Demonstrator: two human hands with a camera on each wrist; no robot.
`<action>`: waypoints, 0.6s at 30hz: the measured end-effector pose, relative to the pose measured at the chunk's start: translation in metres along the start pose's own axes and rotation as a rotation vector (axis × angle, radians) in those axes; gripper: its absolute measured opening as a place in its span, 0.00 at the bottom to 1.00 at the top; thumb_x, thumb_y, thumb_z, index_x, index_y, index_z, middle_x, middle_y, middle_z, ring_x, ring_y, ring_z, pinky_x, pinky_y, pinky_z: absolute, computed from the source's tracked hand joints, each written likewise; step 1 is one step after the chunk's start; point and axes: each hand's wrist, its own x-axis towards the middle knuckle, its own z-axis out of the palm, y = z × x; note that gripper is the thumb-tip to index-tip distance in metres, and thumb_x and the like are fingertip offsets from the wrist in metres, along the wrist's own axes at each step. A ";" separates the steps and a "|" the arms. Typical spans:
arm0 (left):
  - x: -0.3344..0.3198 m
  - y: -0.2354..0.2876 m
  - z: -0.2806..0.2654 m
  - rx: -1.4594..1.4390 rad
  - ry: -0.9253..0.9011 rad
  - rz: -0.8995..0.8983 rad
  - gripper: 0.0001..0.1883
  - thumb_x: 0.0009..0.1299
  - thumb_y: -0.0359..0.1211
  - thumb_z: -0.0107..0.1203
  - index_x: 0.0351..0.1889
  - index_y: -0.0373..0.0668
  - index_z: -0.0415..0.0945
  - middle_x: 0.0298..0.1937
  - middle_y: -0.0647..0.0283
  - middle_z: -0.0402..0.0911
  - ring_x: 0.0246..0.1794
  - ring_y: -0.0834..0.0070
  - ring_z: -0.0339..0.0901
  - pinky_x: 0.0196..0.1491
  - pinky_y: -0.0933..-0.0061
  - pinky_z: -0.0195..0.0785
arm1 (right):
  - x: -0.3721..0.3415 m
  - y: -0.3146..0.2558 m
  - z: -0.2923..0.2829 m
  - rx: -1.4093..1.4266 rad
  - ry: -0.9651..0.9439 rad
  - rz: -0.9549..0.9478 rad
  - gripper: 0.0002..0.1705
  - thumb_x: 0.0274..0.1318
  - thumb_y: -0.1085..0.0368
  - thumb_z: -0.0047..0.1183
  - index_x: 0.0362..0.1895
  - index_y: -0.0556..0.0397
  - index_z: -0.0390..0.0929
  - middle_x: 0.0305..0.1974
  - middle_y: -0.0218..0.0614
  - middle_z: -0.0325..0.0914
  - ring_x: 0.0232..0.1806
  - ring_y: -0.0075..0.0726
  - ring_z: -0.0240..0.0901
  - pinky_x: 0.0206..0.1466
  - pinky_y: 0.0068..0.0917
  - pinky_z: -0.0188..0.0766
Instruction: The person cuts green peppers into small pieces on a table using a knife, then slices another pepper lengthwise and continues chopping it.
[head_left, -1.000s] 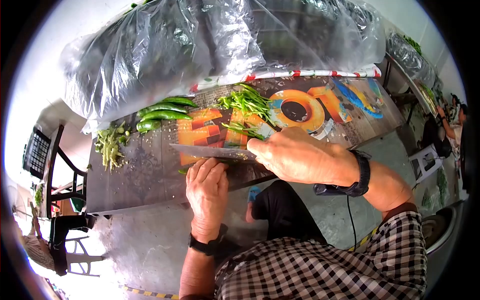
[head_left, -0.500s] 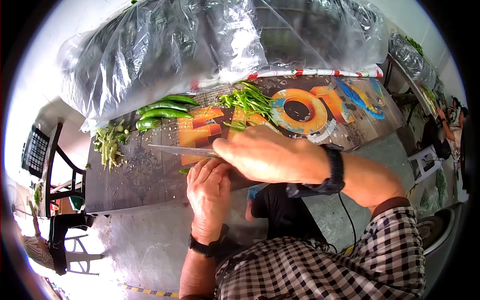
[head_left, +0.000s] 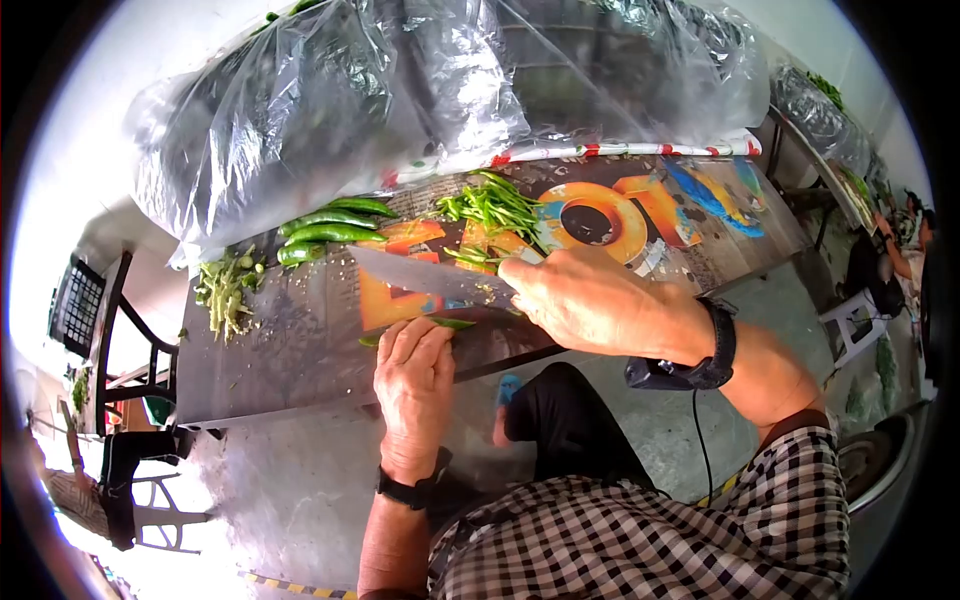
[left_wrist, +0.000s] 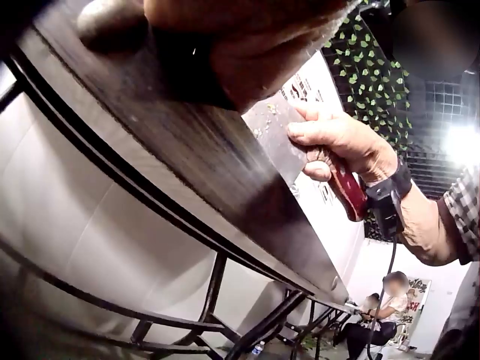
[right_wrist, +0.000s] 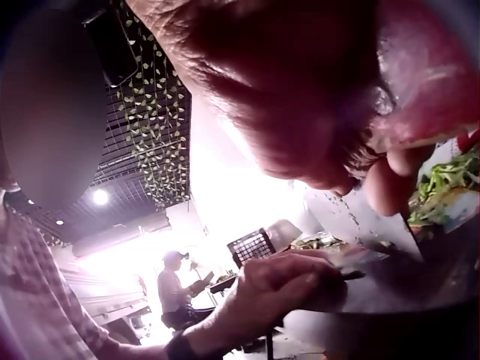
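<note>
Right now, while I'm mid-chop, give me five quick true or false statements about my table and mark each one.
1. The right hand holds the knife. True.
2. Both hands grip the knife. False: the left hand holds a green pepper on the table.
3. The whole peppers lie between the pale scraps and the larger pile of green strips. True.
4. The knife's handle is blue. False: the handle is red.
5. Clear plastic stretches along the far side of the table. True.
</note>
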 end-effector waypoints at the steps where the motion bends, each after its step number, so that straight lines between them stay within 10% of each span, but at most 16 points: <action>1: 0.000 0.000 0.000 0.009 0.005 -0.002 0.09 0.58 0.22 0.59 0.36 0.39 0.81 0.42 0.59 0.81 0.47 0.57 0.77 0.51 0.61 0.71 | 0.000 -0.003 -0.001 -0.008 0.009 -0.049 0.10 0.60 0.67 0.54 0.36 0.59 0.68 0.15 0.49 0.71 0.19 0.56 0.74 0.22 0.44 0.67; 18: 0.001 0.001 0.001 0.030 0.002 -0.022 0.10 0.56 0.22 0.59 0.36 0.39 0.82 0.42 0.57 0.82 0.48 0.57 0.77 0.53 0.60 0.71 | 0.001 -0.018 -0.002 -0.144 -0.107 -0.093 0.06 0.54 0.69 0.51 0.33 0.60 0.70 0.19 0.46 0.76 0.23 0.50 0.79 0.27 0.41 0.74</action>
